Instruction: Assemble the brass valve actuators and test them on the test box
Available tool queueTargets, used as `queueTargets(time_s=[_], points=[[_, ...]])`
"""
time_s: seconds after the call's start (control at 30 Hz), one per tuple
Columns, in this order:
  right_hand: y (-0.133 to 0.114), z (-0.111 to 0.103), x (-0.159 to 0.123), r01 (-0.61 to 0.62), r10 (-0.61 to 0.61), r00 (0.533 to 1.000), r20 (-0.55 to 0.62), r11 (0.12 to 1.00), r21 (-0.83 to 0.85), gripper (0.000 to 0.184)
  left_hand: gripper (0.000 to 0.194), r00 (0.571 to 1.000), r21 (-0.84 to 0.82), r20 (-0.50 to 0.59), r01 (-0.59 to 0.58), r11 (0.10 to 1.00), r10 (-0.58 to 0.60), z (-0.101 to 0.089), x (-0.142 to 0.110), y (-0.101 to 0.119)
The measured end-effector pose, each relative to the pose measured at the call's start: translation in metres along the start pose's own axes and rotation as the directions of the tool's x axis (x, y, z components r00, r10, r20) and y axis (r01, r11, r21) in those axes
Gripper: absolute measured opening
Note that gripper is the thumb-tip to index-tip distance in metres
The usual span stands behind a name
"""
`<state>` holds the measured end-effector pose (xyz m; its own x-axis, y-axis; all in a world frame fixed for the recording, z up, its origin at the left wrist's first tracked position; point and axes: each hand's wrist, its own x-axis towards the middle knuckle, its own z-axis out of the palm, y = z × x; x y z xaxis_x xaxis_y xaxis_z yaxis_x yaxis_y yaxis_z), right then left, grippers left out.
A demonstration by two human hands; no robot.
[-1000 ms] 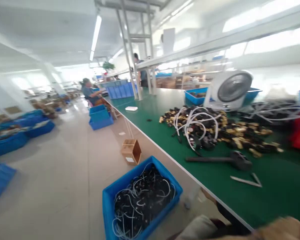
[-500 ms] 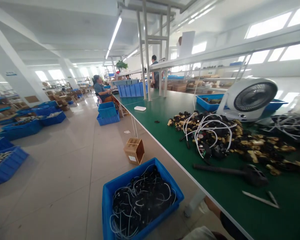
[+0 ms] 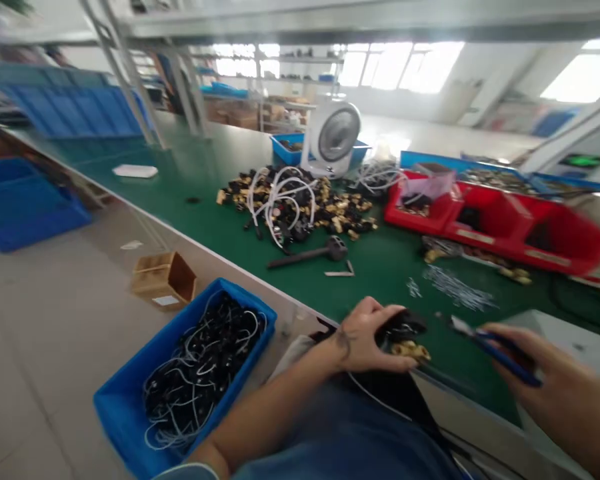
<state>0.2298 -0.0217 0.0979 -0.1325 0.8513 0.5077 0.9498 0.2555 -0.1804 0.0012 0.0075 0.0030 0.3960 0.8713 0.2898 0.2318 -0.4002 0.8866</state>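
My left hand [image 3: 367, 337] rests at the near edge of the green table [image 3: 205, 180], closed on a black part with a brass fitting [image 3: 405, 339]; a thin white wire trails from it down over my lap. My right hand [image 3: 555, 390] is at the lower right, gripping a blue-handled tool [image 3: 495, 347] whose metal tip points left toward the part. Both hands sit just in front of me and are slightly blurred.
A pile of black and brass parts with white cables [image 3: 295, 203] lies mid-table, with a black mallet [image 3: 313, 253] and small metal pins [image 3: 450, 287] nearer. Red bins [image 3: 495, 223], a white fan [image 3: 333, 137], a blue floor bin of cables [image 3: 195, 367] and a cardboard box [image 3: 165, 277] are around.
The view has swung right and down from the aisle to the table in front of me. Both hands, with part and tool, have come into view.
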Motion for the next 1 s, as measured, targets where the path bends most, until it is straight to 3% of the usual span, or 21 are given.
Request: queueTargets(time_s=[0.03, 0.1, 0.13, 0.2, 0.27, 0.3, 0.33, 0.4, 0.47, 0.5, 0.57, 0.63, 0.67, 0.77, 0.83, 0.93, 1.0], points=[[0.002, -0.005, -0.007, -0.05, 0.05, 0.999, -0.017, 0.998, 0.031, 0.034, 0.09, 1.0, -0.029, 0.005, -0.007, 1.0, 0.008, 0.001, -0.001, -0.001], [0.001, -0.005, -0.015, -0.147, 0.16, 0.97, -0.184, 0.986, 0.082, 0.023, 0.085, 1.0, -0.072, 0.021, -0.014, 0.997, 0.016, 0.003, -0.003, -0.003], [-0.001, -0.003, -0.017, -0.143, 0.158, 0.967, -0.2, 0.986, 0.089, 0.019, 0.083, 0.999, -0.084, 0.027, -0.014, 0.996, 0.016, 0.003, -0.003, -0.002], [-0.003, 0.002, -0.018, -0.045, 0.046, 0.999, -0.009, 0.998, 0.05, 0.012, 0.081, 0.999, -0.088, 0.032, -0.014, 0.996, 0.016, 0.002, -0.005, -0.001], [-0.004, 0.002, -0.015, 0.072, -0.074, 0.965, 0.253, 0.997, 0.017, 0.016, 0.081, 0.999, -0.08, 0.033, -0.013, 0.997, 0.016, 0.001, -0.007, 0.001], [-0.005, -0.001, -0.013, 0.096, -0.097, 0.951, 0.293, 0.995, 0.018, 0.018, 0.08, 0.999, -0.075, 0.033, -0.013, 0.997, 0.015, 0.001, -0.007, 0.002], [-0.006, -0.004, -0.012, 0.088, -0.092, 0.961, 0.262, 0.996, 0.03, 0.019, 0.079, 0.999, -0.071, 0.032, -0.013, 0.997, 0.015, 0.001, -0.008, 0.002], [-0.009, -0.012, -0.01, 0.015, -0.021, 0.997, 0.07, 0.996, 0.084, 0.016, 0.079, 0.999, -0.065, 0.029, -0.015, 0.998, 0.017, 0.001, -0.008, 0.002], [-0.012, -0.014, -0.011, -0.072, 0.087, 0.99, -0.115, 0.989, 0.129, 0.018, 0.079, 0.999, -0.061, 0.03, -0.023, 0.998, 0.025, 0.001, -0.007, 0.001], [-0.013, -0.012, -0.013, -0.09, 0.107, 0.986, -0.129, 0.988, 0.127, 0.019, 0.079, 0.999, -0.059, 0.031, -0.028, 0.998, 0.03, 0.001, -0.007, 0.001], [-0.012, -0.006, -0.018, -0.064, 0.061, 0.997, 0.053, 0.996, 0.054, 0.017, 0.079, 0.999, -0.055, 0.032, -0.037, 0.998, 0.038, 0.001, -0.007, -0.001], [-0.009, 0.0, -0.02, 0.02, -0.004, 0.946, 0.324, 0.999, -0.047, 0.019, 0.078, 0.999, -0.053, 0.028, -0.042, 0.998, 0.044, 0.002, -0.007, -0.001], [-0.009, 0.0, -0.02, 0.044, -0.012, 0.923, 0.385, 0.996, -0.074, 0.021, 0.077, 0.999, -0.054, 0.026, -0.045, 0.998, 0.046, 0.002, -0.008, -0.001], [-0.011, -0.004, -0.014, -0.048, 0.032, 0.964, 0.265, 0.997, 0.054, 0.022, 0.076, 0.998, -0.053, 0.013, -0.053, 0.997, 0.054, 0.003, -0.009, 0.0], [-0.017, -0.006, -0.009, -0.143, 0.065, 0.954, 0.292, 0.956, 0.256, 0.029, 0.077, 0.998, -0.05, -0.011, -0.057, 0.997, 0.056, 0.006, -0.01, 0.002], [-0.025, 0.0, -0.006, -0.249, -0.045, 0.848, 0.529, 0.846, 0.471, 0.045, 0.066, 0.996, -0.052, -0.072, -0.064, 0.997, 0.06, 0.011, -0.011, 0.004], [-0.025, 0.01, -0.007, -0.296, -0.124, 0.778, 0.616, 0.793, 0.533, 0.05, 0.052, 0.992, -0.052, -0.105, -0.075, 0.996, 0.069, 0.013, -0.012, 0.004]])
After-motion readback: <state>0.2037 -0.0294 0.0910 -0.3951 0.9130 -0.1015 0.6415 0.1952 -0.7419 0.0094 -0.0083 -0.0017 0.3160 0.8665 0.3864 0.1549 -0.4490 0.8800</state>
